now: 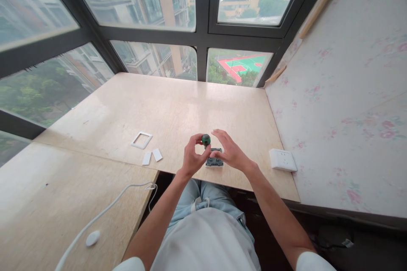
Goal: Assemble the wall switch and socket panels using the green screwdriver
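Note:
My left hand (192,155) is curled with its fingertips on the green-and-black handle of a screwdriver (206,139), which stands upright over a dark switch module (214,161) lying near the front edge of the pale stone sill (171,105). My right hand (229,151) rests beside the module on its right, fingers bent and partly spread, touching the module's far side. The screwdriver's shaft is hidden by my hands.
A white frame plate (141,140) and two small white rocker covers (151,156) lie left of my hands. A white wall socket (282,160) lies at the right by the floral wall. A white cable with an inline switch (92,238) crosses the lower left desk. Windows stand behind.

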Demonstrator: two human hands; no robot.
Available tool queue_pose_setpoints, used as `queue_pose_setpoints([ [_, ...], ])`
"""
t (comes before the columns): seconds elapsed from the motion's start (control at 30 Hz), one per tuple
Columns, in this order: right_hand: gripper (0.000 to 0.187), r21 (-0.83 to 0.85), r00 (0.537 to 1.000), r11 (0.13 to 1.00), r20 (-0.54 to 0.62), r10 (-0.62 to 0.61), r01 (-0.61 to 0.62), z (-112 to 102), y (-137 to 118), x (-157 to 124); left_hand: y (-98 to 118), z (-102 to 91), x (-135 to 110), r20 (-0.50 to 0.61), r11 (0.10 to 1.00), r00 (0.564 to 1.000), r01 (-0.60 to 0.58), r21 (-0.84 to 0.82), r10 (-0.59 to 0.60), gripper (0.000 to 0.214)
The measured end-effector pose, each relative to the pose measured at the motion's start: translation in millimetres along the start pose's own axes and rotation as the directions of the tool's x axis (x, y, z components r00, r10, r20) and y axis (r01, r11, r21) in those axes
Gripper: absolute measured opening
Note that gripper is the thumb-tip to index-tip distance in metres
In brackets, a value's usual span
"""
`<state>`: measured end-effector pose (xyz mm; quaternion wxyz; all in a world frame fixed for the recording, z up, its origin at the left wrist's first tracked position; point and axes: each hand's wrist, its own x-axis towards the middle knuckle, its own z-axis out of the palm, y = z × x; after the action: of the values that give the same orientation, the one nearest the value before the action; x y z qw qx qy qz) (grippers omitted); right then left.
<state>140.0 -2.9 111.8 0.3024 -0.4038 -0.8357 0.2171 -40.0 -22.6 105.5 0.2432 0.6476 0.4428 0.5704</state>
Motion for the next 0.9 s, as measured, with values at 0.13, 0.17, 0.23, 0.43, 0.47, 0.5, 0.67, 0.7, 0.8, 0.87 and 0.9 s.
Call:
queue_pose_setpoints([
  [0.13,0.107,-0.045,0.983,0.998,0.173,0.06,-0.053,30.4,46.7,-30.7,2.2,-2.1,3.0,0.11,0.953,0.987,0.142,-0.268,-0.116,0.039],
  [0.17,0.111,-0.039,0.981,0.998,0.188,0.055,-0.048,38.0,55.5,-37.0,2.3,-1.3,4.8,0.128,0.921,0.981,0.179,-0.346,-0.142,0.037],
  [0.23,0.108,0.005,0.983,1.0,0.182,0.008,-0.009,50.2,67.7,-46.2,1.8,1.8,9.0,0.167,0.852,0.967,0.25,-0.461,-0.193,0.036],
  [0.43,0.09,0.059,0.992,0.998,0.126,-0.022,0.014,64.8,79.8,-55.2,-0.7,19.5,14.1,0.253,0.797,0.936,0.342,-0.498,-0.244,0.027],
  [0.47,0.091,0.064,0.993,0.998,0.117,-0.02,0.012,66.4,81.5,-55.8,-0.9,22.4,13.8,0.238,0.801,0.938,0.341,-0.492,-0.252,0.029],
  [0.5,0.091,0.069,0.994,0.998,0.11,-0.018,0.01,68.1,83.2,-56.6,-0.9,24.8,13.5,0.222,0.803,0.94,0.336,-0.492,-0.258,0.031],
  [0.67,0.091,0.082,0.998,0.997,0.059,-0.004,-0.001,74.3,87.3,-60.6,2.1,25.1,14.9,0.2,0.826,0.956,0.285,-0.486,-0.213,0.03],
  [0.7,0.09,0.078,0.999,0.997,0.049,0.0,-0.004,74.5,86.8,-61.2,3.0,23.2,15.7,0.214,0.835,0.955,0.286,-0.471,-0.206,0.029],
  [0.8,0.087,0.059,0.999,0.998,0.034,0.004,-0.006,73.8,83.9,-62.0,4.4,18.6,17.9,0.277,0.804,0.931,0.347,-0.483,-0.236,0.033],
  [0.87,0.086,0.047,1.0,0.999,0.031,0.0,-0.001,73.0,82.3,-62.2,2.8,19.2,19.3,0.3,0.749,0.916,0.392,-0.535,-0.265,0.038],
  [0.9,0.086,0.042,1.0,0.999,0.03,-0.001,0.0,72.8,81.8,-62.2,1.2,20.8,20.1,0.301,0.725,0.914,0.4,-0.561,-0.272,0.039],
])
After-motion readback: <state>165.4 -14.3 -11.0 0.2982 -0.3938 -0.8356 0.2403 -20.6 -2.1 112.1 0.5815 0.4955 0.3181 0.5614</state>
